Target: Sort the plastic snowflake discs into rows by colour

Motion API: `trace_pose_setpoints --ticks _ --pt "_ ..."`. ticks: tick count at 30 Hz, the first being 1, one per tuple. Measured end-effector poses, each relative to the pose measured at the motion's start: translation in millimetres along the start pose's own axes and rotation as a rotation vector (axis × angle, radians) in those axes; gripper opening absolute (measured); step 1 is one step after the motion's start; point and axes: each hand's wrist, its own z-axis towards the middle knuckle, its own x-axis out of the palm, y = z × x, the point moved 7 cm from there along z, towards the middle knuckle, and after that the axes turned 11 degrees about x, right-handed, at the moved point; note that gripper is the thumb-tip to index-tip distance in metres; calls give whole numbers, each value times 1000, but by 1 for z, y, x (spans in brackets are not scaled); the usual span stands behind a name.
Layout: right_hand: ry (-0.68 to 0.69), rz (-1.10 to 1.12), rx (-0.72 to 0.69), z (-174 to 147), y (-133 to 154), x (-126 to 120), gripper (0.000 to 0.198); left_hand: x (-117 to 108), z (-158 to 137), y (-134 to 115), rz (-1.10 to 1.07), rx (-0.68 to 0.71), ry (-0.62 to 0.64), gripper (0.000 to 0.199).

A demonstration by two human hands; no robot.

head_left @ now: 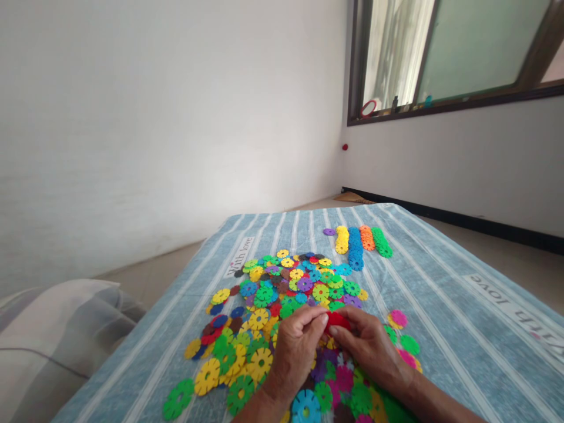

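Both hands meet over a heap of notched plastic discs (258, 320) in many colours. My left hand (297, 346) pinches the left side of a red notched disc (337, 321) between thumb and fingers. On its right side, my right hand (368, 341) grips the same red piece. Fingers cover much of it, so I cannot tell whether it is one disc or more. Below the hands lie a blue disc (306, 406) and pink and purple ones.
Toward the far end lie overlapping rows of yellow (342, 239), blue (355, 249), orange (366, 237) and green discs (381, 242), beside a purple disc (329, 232). A striped blue cloth (440, 329) covers the table. Several discs (409, 344) lie right of my right hand.
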Motion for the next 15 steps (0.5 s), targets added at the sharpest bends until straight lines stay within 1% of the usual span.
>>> trace_pose_setpoints --ticks 4,7,11,15 --pt "-43 -94 -54 -1 1 -4 32 2 -1 -10 130 168 41 21" --pt "-58 -137 -65 0 0 -7 31 5 -3 -17 200 248 79 23" --pt "-45 -165 -97 1 3 -9 27 5 -4 -22 251 295 73 22" --pt "-57 -210 -140 -1 6 -10 24 5 -4 -22 263 288 70 19"
